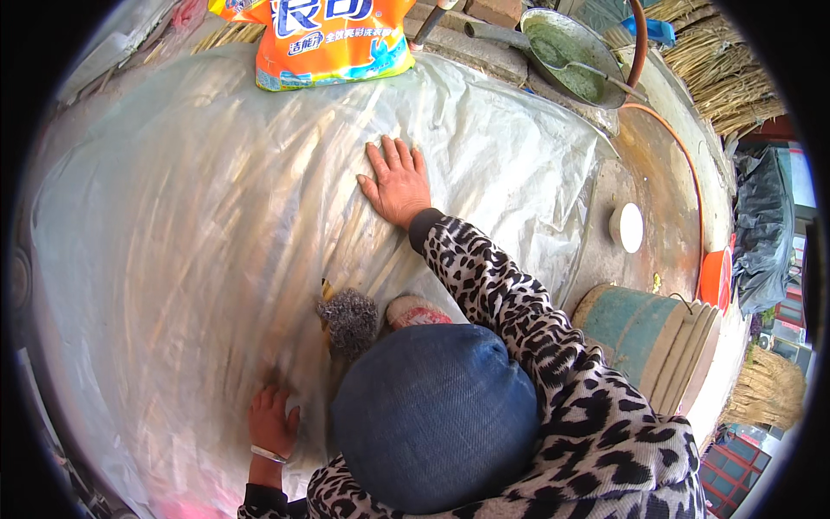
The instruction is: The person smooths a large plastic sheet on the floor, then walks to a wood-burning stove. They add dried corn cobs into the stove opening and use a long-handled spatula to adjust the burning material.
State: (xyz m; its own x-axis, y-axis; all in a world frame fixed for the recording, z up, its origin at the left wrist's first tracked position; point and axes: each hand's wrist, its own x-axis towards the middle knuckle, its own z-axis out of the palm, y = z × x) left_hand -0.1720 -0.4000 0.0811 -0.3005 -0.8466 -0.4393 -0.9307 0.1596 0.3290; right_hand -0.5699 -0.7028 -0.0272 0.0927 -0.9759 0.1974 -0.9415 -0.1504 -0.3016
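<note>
A large sheet of clear plastic [207, 216] covers a layer of pale, stalk-like strips that show faintly through it. My right hand [399, 184] rests palm down on the sheet, fingers stretched and slightly spread, holding nothing. Lower and to the left, my left hand [271, 424], with a band at the wrist, is at the sheet with its thumb apart; its fingertips look blurred. Between my hands lies a grey metal scouring pad [348, 323] beside my knee. An orange bag of washing powder [337, 43] stands on the sheet's far side.
A wok [571, 56] with a long-handled utensil in it sits at the back right on bricks. To the right are an upturned-looking white bowl [627, 227], a tipped teal-and-white bucket [644, 342], an orange hose [692, 173] and straw bundles [722, 65]. My shoe [415, 311] is near the pad.
</note>
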